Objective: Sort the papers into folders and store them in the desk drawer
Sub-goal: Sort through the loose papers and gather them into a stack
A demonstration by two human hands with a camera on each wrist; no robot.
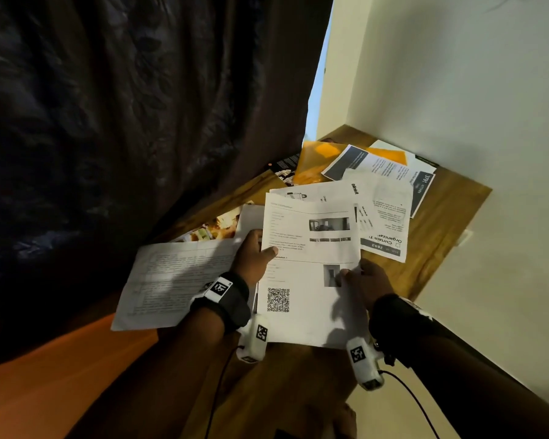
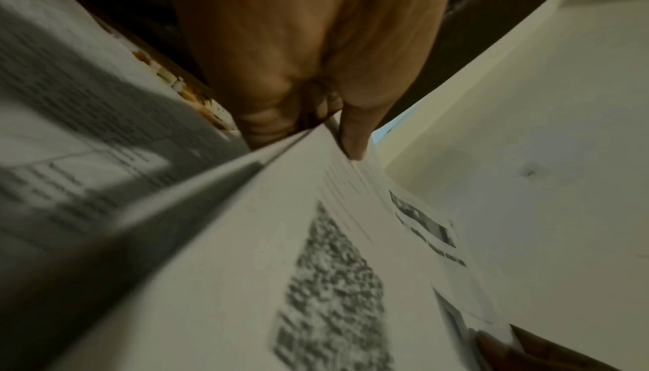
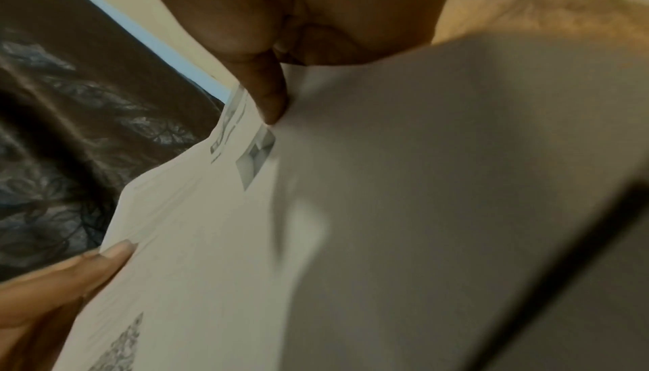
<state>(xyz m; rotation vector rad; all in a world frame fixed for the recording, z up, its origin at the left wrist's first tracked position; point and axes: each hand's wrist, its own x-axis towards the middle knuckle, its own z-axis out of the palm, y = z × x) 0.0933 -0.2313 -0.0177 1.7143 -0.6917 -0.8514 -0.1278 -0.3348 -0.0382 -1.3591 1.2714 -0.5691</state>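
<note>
A white printed sheet with a QR code (image 1: pixel 309 274) is held above the wooden desk (image 1: pixel 438 223). My left hand (image 1: pixel 255 252) pinches its left edge, thumb on top, together with another text sheet (image 1: pixel 175 283) that fans out to the left. My right hand (image 1: pixel 366 285) pinches the same QR sheet at its right edge, thumb on the small photo. In the left wrist view the thumb (image 2: pixel 354 138) presses on the QR sheet (image 2: pixel 316 280). The right wrist view shows the thumb (image 3: pixel 268 94) on that sheet (image 3: pixel 218 224). An orange folder (image 1: pixel 317 163) lies at the desk's far end under loose papers.
Several loose papers and leaflets (image 1: pixel 381 204) cover the far half of the desk. A dark patterned curtain (image 1: pixel 124 122) hangs on the left, a pale wall (image 1: pixel 473 90) closes the right side. An orange surface (image 1: pixel 54 375) lies at lower left.
</note>
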